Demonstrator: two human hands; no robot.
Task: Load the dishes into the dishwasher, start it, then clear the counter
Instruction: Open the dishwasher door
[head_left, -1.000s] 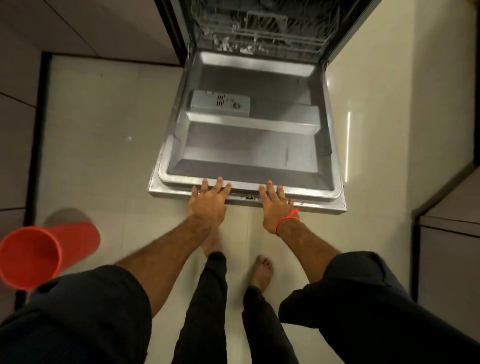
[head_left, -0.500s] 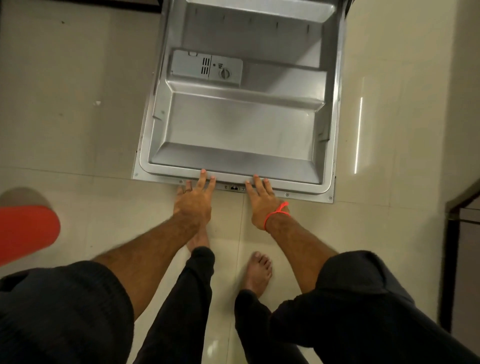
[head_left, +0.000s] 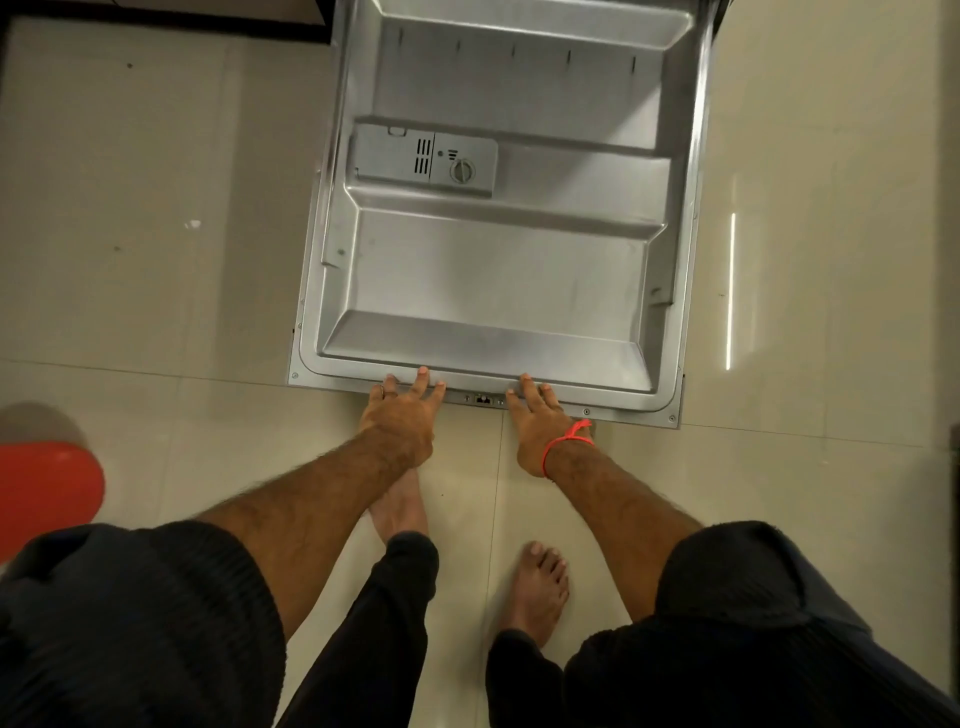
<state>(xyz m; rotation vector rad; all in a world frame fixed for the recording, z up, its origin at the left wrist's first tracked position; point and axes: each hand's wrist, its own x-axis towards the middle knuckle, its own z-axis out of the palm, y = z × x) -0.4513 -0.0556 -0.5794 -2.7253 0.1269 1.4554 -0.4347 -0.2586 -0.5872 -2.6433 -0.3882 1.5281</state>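
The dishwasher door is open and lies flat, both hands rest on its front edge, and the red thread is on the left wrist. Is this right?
Not quite: the head view shows the red thread on the right wrist, behind the right hand. The rest holds: the dishwasher door is open and lies flat, and the left hand and the right hand both rest on its front edge.

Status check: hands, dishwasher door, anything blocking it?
Left hand and right hand flat on the front edge of the dishwasher door. Door down, inner panel bare. Red bin off left, clear.
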